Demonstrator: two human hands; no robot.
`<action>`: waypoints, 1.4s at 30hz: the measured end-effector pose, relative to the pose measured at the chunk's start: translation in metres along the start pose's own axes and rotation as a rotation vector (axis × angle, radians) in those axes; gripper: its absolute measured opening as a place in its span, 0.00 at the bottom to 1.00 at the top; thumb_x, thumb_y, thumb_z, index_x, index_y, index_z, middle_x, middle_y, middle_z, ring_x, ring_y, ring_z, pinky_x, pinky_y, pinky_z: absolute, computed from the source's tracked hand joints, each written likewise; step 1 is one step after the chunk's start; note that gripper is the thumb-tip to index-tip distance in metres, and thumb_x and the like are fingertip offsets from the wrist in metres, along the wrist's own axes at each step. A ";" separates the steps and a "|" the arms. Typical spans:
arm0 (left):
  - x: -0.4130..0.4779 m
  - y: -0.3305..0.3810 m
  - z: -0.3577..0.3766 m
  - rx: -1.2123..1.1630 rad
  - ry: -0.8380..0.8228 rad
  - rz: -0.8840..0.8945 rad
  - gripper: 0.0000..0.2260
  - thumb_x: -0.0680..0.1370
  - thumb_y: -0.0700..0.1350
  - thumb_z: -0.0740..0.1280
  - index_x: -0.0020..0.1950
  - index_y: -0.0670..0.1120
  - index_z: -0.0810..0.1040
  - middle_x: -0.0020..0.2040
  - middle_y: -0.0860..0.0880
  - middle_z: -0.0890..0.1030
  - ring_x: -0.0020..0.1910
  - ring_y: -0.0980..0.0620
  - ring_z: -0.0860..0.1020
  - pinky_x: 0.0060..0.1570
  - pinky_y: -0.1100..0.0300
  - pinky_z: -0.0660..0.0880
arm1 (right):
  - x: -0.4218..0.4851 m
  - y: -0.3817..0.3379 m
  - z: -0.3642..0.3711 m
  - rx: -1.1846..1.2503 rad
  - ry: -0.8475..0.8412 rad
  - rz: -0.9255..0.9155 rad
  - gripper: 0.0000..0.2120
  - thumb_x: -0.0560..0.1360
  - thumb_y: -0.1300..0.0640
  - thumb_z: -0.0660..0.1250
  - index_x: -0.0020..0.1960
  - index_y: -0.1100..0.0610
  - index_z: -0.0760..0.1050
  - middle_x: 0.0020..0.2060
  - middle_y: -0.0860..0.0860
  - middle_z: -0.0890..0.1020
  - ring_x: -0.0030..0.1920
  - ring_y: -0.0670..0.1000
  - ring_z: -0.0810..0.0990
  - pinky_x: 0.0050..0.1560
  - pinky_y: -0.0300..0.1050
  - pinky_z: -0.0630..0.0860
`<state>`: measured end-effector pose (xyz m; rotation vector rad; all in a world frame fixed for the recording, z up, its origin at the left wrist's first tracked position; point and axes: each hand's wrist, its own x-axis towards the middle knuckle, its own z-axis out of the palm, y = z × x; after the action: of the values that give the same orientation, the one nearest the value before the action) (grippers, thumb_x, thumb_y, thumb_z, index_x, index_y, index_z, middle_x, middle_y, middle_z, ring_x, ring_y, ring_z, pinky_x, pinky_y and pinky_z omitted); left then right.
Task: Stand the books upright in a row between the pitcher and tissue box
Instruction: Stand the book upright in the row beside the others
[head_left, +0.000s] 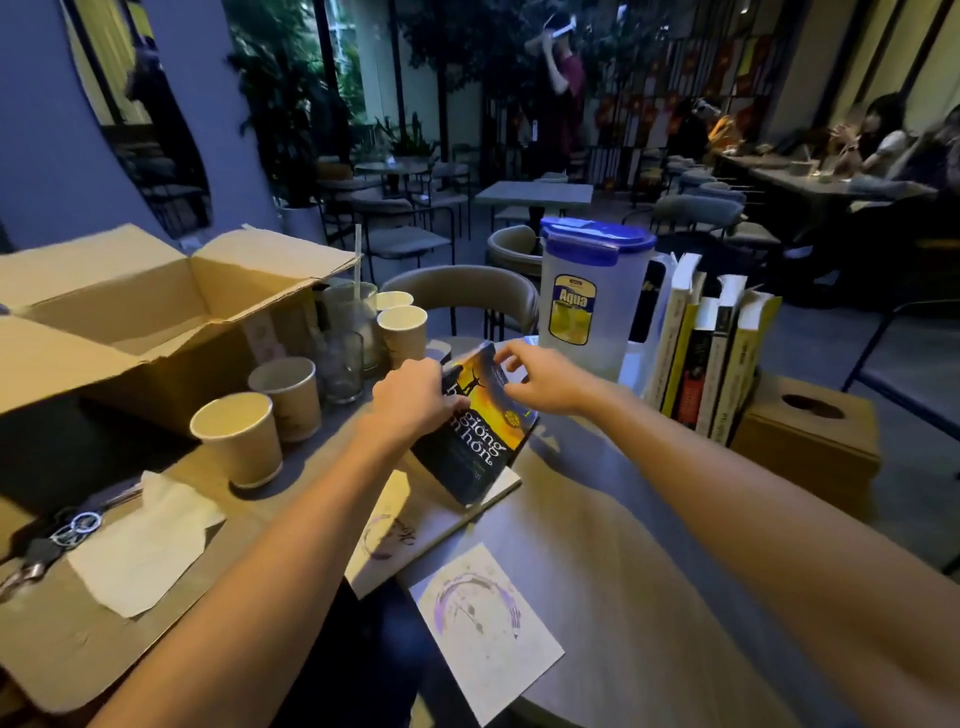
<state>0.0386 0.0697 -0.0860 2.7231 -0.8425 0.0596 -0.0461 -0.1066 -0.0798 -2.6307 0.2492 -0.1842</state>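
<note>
A dark book with an orange cover picture (480, 431) is tilted up off the table. My left hand (415, 400) grips its left edge and my right hand (540, 382) pinches its top right corner. Under it lies a pale flat book (415, 525). A clear pitcher with a blue lid (592, 296) stands behind the hands. Right of it several books (701, 353) stand upright in a row, leaning against a wooden tissue box (810, 431).
An open cardboard box (145, 322) sits at the left, with several paper cups (239, 441) and glasses (343, 364) beside it. A white napkin (140, 545) and keys (57, 535) lie near left. A printed card (483, 623) lies near the front edge. Chairs stand behind the table.
</note>
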 end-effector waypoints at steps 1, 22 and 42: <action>-0.001 0.000 0.000 -0.009 0.025 0.008 0.21 0.77 0.60 0.70 0.62 0.48 0.78 0.59 0.45 0.82 0.57 0.42 0.81 0.51 0.51 0.75 | 0.002 0.000 0.004 0.013 0.000 0.010 0.23 0.79 0.60 0.66 0.73 0.56 0.67 0.62 0.54 0.76 0.57 0.52 0.77 0.51 0.43 0.76; -0.023 0.065 -0.021 -1.155 -0.236 0.445 0.13 0.75 0.48 0.71 0.59 0.57 0.79 0.60 0.43 0.82 0.61 0.43 0.81 0.64 0.41 0.77 | -0.095 0.029 -0.129 0.120 0.244 -0.004 0.22 0.80 0.66 0.65 0.72 0.54 0.69 0.64 0.52 0.74 0.55 0.50 0.82 0.42 0.39 0.82; -0.040 0.244 -0.011 -0.742 0.043 0.875 0.22 0.77 0.38 0.71 0.68 0.45 0.69 0.63 0.45 0.76 0.63 0.48 0.77 0.49 0.51 0.84 | -0.174 0.065 -0.228 -0.145 0.642 0.044 0.13 0.77 0.70 0.61 0.59 0.60 0.74 0.52 0.53 0.78 0.54 0.55 0.79 0.54 0.56 0.82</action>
<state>-0.1304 -0.0970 -0.0166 1.5362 -1.5844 -0.0156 -0.2646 -0.2307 0.0727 -2.6237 0.5467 -1.0310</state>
